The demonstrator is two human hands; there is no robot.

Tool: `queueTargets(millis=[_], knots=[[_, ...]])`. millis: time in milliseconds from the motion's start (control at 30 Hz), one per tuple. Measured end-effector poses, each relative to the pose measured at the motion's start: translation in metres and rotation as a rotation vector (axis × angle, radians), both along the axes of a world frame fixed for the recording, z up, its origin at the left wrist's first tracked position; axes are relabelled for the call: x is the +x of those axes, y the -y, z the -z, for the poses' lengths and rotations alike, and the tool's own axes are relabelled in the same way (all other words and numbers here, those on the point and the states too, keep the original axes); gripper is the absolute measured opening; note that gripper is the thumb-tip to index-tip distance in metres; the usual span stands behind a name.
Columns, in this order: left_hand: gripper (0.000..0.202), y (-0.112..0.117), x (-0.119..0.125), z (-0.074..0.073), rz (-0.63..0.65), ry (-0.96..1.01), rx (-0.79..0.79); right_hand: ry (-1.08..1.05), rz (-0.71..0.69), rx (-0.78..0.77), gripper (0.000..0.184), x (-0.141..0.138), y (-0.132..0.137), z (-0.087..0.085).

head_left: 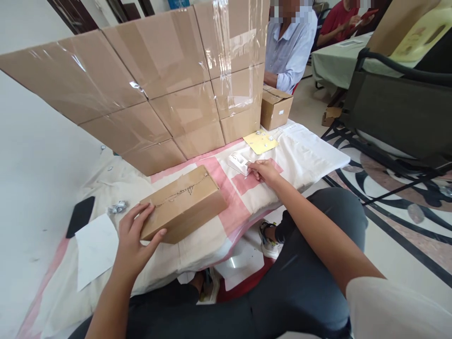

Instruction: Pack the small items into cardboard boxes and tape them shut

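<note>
A flat brown cardboard box (183,202) lies on the pink and white cloth (226,221) in front of me. My left hand (136,233) grips the box's near left end, thumb on the side and fingers over the top. My right hand (263,172) reaches farther out and pinches the edge of a small white plastic part (239,163) lying on the cloth. A yellow card (260,141) with small metal pieces on it lies just beyond that part.
A tall wall of taped cardboard sheets (158,89) stands behind the cloth. A small open carton (276,107) sits at the back right beside a seated person's sleeve (289,52). A black phone (80,215), white paper (96,249) and a small metal piece (117,207) lie at the left.
</note>
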State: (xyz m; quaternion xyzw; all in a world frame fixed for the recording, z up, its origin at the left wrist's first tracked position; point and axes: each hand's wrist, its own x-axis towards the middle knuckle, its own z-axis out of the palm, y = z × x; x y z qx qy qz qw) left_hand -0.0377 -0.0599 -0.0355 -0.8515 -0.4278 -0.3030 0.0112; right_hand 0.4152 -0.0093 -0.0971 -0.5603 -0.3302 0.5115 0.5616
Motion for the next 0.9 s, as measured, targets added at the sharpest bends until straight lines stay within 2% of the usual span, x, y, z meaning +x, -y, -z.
queueTargets(millis=[200, 400, 633, 900], knots=[[0.057, -0.0007, -0.0005, -0.0021, -0.002, -0.007, -0.009, -0.064, -0.006, 0.019, 0.047, 0.0033, -0.0006, 0.0021], [0.057, -0.0017, 0.0006, -0.0043, -0.001, -0.016, -0.009, -0.128, -0.011, 0.006, 0.051, 0.0036, 0.0012, -0.0011], [0.058, -0.0005, 0.0009, -0.0064, -0.011, -0.023, -0.027, -0.127, -0.026, 0.020, 0.040, 0.0048, 0.0049, -0.0025], [0.056, 0.0008, 0.0018, -0.0089, -0.009, -0.032, -0.033, -0.106, -0.052, 0.022, 0.037, 0.0064, 0.0083, -0.0049]])
